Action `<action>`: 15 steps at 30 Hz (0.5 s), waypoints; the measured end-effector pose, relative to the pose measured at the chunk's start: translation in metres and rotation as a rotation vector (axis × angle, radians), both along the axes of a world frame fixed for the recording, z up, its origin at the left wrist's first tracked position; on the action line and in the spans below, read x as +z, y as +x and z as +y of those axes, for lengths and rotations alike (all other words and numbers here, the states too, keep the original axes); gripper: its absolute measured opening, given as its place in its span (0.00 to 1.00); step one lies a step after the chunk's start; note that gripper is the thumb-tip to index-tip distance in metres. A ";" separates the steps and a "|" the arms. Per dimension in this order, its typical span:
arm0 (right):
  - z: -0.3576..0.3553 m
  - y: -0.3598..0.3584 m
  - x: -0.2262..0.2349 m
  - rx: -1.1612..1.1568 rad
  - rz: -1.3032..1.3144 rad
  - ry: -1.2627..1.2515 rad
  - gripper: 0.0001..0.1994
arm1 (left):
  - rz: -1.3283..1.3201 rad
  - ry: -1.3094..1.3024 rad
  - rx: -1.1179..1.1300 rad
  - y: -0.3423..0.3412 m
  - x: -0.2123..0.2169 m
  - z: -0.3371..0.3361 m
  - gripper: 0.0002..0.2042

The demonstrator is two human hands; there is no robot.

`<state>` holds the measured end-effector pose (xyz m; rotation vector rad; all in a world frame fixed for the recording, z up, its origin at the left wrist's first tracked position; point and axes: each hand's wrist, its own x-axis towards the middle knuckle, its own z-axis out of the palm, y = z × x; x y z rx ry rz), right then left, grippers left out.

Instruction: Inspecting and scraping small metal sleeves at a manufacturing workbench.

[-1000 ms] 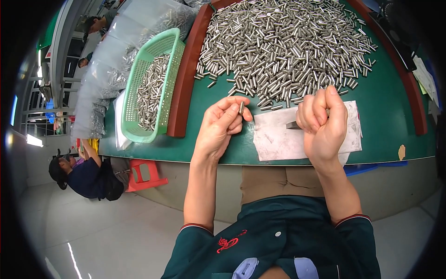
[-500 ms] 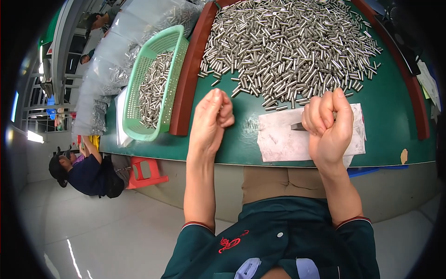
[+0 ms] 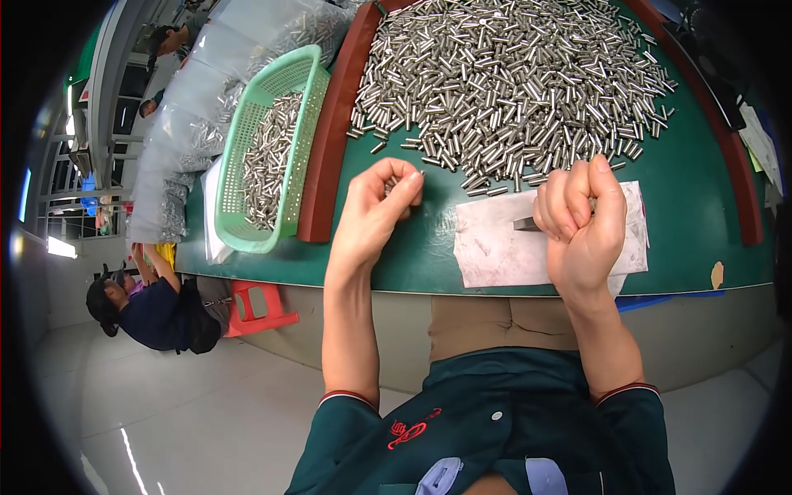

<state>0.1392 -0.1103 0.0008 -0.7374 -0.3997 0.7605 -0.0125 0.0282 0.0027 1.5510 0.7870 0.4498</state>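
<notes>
metal pins [image 3: 389, 188] were held in the curled left hand [image 3: 381, 202], near the loose pile [image 3: 511, 91]; grey tool [image 3: 525, 223] was gripped in the closed right hand [image 3: 582, 216]. light pinch was advised, tool tip angled clear of fingers.

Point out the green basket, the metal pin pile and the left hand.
Green basket [image 3: 232, 191]: head view, on its perforated left wall.
Metal pin pile [image 3: 513, 92]: head view, around the pile's middle.
Left hand [image 3: 377, 202]: head view, near the thumb's base.

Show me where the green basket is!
In the head view, the green basket is on the left, between the clear plastic bags and the red-brown rail.
</notes>
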 end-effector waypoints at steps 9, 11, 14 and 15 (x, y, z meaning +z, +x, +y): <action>0.000 0.000 0.000 0.012 0.007 0.002 0.21 | -0.206 -0.423 -0.050 -0.003 -0.005 -0.019 0.08; 0.000 0.000 0.001 0.011 -0.006 -0.008 0.21 | -0.203 -0.429 -0.036 -0.002 -0.003 -0.020 0.08; -0.001 0.000 0.001 0.009 -0.001 -0.009 0.21 | -0.189 -0.422 -0.041 -0.001 -0.002 -0.021 0.08; -0.001 0.000 0.000 0.014 0.007 0.003 0.21 | -0.182 -0.419 -0.032 -0.001 -0.001 -0.021 0.08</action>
